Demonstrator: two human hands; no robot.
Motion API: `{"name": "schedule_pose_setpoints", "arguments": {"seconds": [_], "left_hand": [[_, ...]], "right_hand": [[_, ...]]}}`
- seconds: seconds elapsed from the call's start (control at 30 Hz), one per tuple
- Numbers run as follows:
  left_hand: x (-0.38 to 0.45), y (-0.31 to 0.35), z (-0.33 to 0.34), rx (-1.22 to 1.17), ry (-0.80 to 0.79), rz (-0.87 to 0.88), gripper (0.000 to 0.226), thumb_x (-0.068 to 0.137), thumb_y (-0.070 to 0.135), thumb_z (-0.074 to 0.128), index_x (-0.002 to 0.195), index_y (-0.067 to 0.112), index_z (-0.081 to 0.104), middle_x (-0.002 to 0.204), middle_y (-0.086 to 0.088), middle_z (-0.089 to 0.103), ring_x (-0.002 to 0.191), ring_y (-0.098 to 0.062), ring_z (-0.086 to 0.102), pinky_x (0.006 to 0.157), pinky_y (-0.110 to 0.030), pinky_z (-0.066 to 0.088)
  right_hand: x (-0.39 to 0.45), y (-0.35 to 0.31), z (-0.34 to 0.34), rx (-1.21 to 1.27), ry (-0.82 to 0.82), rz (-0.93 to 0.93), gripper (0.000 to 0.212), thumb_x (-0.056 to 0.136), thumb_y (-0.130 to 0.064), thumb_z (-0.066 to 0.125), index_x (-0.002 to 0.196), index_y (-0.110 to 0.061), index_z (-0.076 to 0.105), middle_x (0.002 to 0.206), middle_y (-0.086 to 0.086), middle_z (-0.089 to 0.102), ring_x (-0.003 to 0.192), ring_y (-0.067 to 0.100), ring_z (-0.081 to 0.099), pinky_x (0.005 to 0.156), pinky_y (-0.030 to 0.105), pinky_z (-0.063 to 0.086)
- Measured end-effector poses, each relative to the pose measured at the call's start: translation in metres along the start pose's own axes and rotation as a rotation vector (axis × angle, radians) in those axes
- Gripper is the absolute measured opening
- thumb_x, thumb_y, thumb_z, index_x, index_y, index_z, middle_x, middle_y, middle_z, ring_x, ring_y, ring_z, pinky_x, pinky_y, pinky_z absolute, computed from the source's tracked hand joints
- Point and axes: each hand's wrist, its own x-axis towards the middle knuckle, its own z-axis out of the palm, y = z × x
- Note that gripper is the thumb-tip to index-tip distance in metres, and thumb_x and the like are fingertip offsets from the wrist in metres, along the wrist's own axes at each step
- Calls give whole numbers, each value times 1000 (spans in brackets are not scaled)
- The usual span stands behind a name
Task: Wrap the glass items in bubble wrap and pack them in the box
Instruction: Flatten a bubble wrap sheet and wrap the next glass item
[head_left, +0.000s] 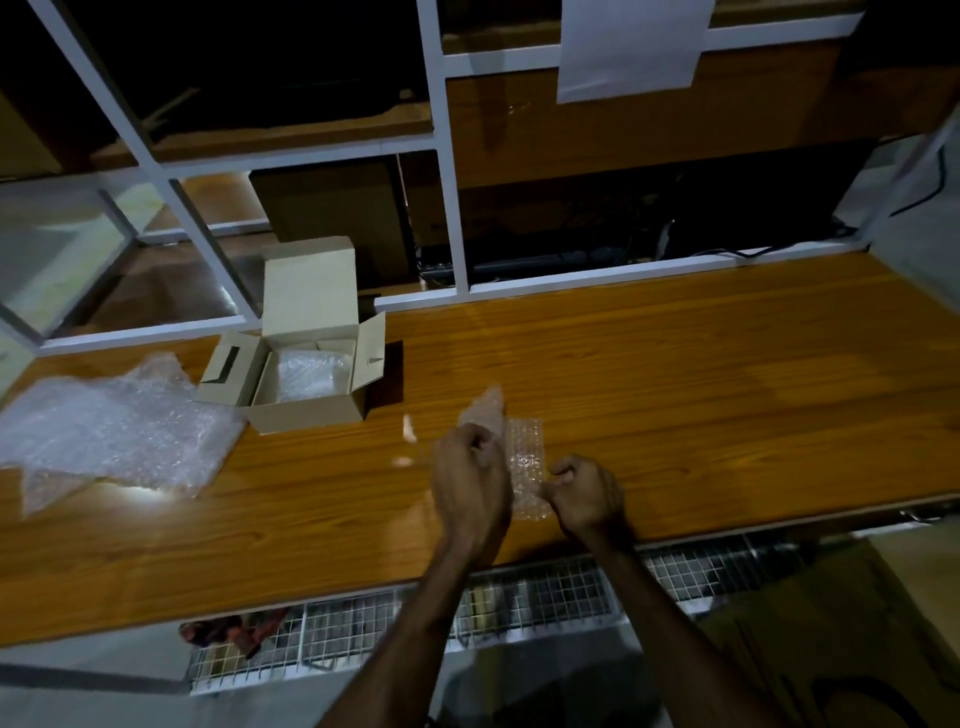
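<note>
Holding a small strip of bubble wrap (525, 467) near the front edge of the table (675, 374), both hands have fingers curled tight on it: left hand (470, 483) grips the left side, right hand (587, 493) pinches the right edge. Can't tell if any glass is inside. The open cardboard box (306, 374) sits toward the back left with a wrapped bundle (309, 376) in it, and a loose bubble wrap sheet (109, 431) lies at the left edge.

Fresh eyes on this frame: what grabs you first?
Both hands, left hand and right hand, at the near table edge, gripping a small bubble wrap bundle. To the left, an open cardboard box already holds a wrapped piece, with loose bubble wrap sheets piled beside it.
</note>
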Motion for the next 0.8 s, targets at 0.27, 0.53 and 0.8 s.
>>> {"name": "schedule_pose_setpoints", "arguments": {"seconds": [0.27, 0.53, 0.8], "left_hand": [[-17, -28, 34, 366, -417, 251, 50, 100, 67, 43, 72, 28, 56, 88, 14, 63, 102, -12, 48, 85, -39, 32], [-8, -43, 14, 414, -110, 194, 29, 102, 42, 42, 111, 32, 68, 126, 8, 65, 126, -14, 48, 100, -45, 35], [-17, -68, 2, 662, -331, 157, 61, 103, 69, 31, 153, 36, 44, 165, -3, 38, 154, -31, 27, 118, -58, 28]], "right_hand": [[12, 18, -14, 170, -66, -91, 14, 90, -18, 79, 83, -27, 69, 78, -5, 74, 75, 14, 69, 65, 26, 49], [14, 8, -22, 119, 63, -215, 24, 102, -16, 61, 82, -26, 67, 78, -11, 67, 77, 15, 63, 66, 31, 48], [39, -30, 23, -400, -201, -870, 52, 106, -14, 47, 156, -25, 46, 164, 1, 42, 152, 20, 35, 126, 41, 30]]}}
